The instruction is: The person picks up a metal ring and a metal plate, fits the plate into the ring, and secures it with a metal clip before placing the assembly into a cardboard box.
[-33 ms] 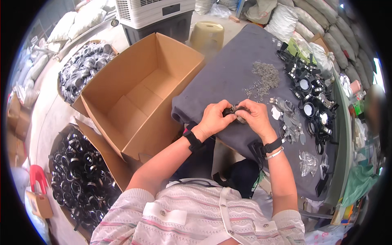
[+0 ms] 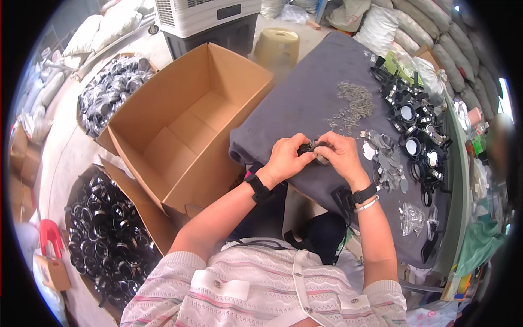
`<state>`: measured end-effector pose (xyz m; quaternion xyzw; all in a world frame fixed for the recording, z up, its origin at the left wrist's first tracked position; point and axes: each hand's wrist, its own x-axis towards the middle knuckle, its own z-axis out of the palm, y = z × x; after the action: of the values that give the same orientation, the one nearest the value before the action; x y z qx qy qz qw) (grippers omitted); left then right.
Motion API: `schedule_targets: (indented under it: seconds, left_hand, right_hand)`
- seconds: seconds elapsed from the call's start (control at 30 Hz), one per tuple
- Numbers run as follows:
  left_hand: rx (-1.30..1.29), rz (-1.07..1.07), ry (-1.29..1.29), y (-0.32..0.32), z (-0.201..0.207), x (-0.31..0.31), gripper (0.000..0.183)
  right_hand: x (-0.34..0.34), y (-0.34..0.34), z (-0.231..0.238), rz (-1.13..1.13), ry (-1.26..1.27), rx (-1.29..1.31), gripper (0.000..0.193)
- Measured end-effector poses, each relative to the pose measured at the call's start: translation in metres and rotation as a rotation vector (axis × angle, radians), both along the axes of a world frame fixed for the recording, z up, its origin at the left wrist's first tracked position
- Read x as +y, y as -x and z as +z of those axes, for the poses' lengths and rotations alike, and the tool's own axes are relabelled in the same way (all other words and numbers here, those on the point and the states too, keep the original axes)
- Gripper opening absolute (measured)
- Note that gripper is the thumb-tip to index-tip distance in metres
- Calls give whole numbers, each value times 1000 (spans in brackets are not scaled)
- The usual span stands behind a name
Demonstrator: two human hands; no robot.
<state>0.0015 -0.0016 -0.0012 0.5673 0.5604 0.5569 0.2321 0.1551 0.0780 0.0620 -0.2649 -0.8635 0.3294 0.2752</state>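
Note:
Over the near edge of a grey cloth-covered table [image 2: 305, 98], my two hands meet around a small black part with a metal-coloured band [image 2: 321, 159], mostly covered by fingers. My left hand [image 2: 286, 159] is closed on its left side, thumb and fingertips pinching. From the other side my right hand [image 2: 343, 158] grips the same part. Just right of it lie flat grey discs [image 2: 388, 166] in a loose heap. Farther back is a scatter of small metal pieces [image 2: 354, 101]. Black ring-shaped parts [image 2: 417, 133], some with white round faces, pile up along the right side.
An open cardboard box [image 2: 180, 188] stands left of the table. Beside it are a box of black rings [image 2: 106, 240] and a container of grey parts [image 2: 111, 90]. A beige stool [image 2: 277, 44] and a white-and-grey machine [image 2: 210, 27] stand behind. Sacks [image 2: 430, 27] line the back right.

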Motion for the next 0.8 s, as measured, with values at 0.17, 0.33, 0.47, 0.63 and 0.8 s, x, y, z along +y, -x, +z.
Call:
schedule_targets:
  seconds: [0.17, 0.33, 0.47, 0.63, 0.8]
  left_hand:
    - [50, 61, -59, -3, 1, -3, 26]
    - [127, 94, -58, -3, -1, -2, 28]
    - [116, 94, -58, -3, 0, -2, 29]
    - [63, 57, -20, -3, 0, -3, 30]
    - [20, 58, 47, -3, 3, -5, 29]
  right_hand:
    - [4, 3, 10, 21, 104, -67, 10]
    - [-1, 5, 12, 17, 142, -74, 9]
    - [-13, 2, -8, -64, 57, 104, 11]
    - [-18, 1, -1, -42, -18, 48, 12]
    - [-17, 7, 17, 44, -134, -130, 12]
